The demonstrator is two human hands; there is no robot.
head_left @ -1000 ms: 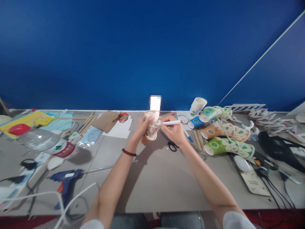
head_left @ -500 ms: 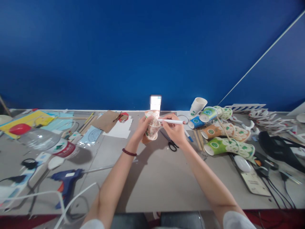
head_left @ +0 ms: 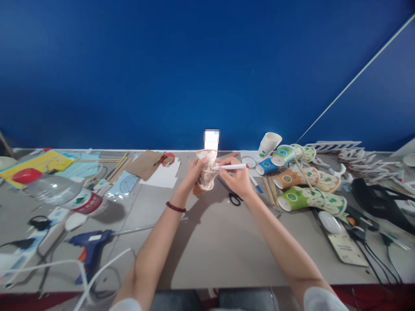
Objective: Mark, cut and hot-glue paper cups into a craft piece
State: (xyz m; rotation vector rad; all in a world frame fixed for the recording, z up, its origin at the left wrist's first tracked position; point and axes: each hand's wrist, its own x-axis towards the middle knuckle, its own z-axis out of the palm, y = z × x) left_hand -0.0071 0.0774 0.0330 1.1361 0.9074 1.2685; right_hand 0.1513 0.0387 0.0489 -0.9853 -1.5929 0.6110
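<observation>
Left hand (head_left: 193, 172) around paper cups (head_left: 206, 175), right hand (head_left: 239, 180) beside, holding pen (head_left: 235, 166)

Left sleeve (head_left: 126, 305): pale grey, only its end in view
Right sleeve (head_left: 319, 299): matching pale grey, short, ending near the elbow
Bracelet (head_left: 176, 207) at left wrist: dark red round beads, single row
Trousers (head_left: 177, 301): dark greyish, partly visible

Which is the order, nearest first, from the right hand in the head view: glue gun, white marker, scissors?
1. White marker: held in the right hand.
2. Black-handled scissors: on the table, just below it in view.
3. Blue hot glue gun: far left on the table.
</observation>
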